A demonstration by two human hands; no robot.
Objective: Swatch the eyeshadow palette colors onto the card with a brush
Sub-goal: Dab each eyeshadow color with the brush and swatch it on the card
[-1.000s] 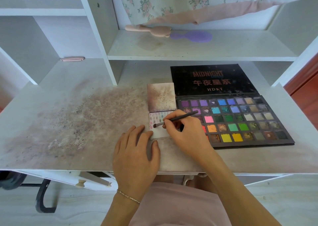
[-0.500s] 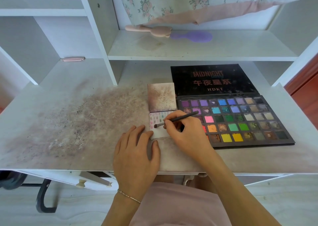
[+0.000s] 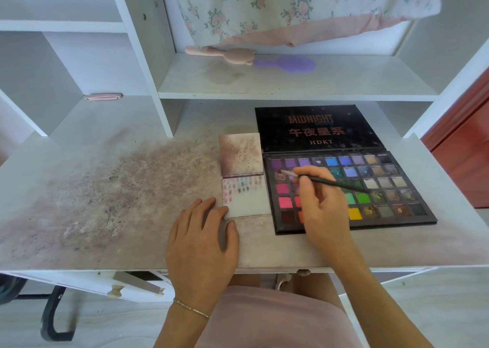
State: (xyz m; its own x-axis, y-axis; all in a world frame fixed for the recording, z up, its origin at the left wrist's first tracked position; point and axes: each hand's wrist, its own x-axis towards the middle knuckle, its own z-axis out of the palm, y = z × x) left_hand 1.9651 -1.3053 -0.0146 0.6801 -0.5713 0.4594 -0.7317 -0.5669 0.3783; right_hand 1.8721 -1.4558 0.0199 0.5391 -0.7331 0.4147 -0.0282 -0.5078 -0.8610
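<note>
The right hand [image 3: 321, 210] pinches the brush [image 3: 325, 181], bristles over the palette [image 3: 375, 189]; the card [image 3: 247, 204] lies just to its left, the spread left hand [image 3: 202, 241] pressing the card's near corner.

A black eyeshadow palette [image 3: 370, 186] shows pans of purple, blue, green, pink, red, yellow and muted brown, its black lid lettered in coppery red and white. The white card [image 3: 247, 202] carries short rows of pink, green and mauve swatches; a square card [image 3: 240, 154] above it is smudged brownish pink. The brush [image 3: 325, 182] is dark-handled with a pale tip. The white desk [image 3: 105, 194] is mottled grey-brown. A pink brush [image 3: 222, 53] and a lilac brush [image 3: 288, 64] lie on the white shelf [image 3: 330, 83], below floral fabric [image 3: 291, 1] edged in pink.
</note>
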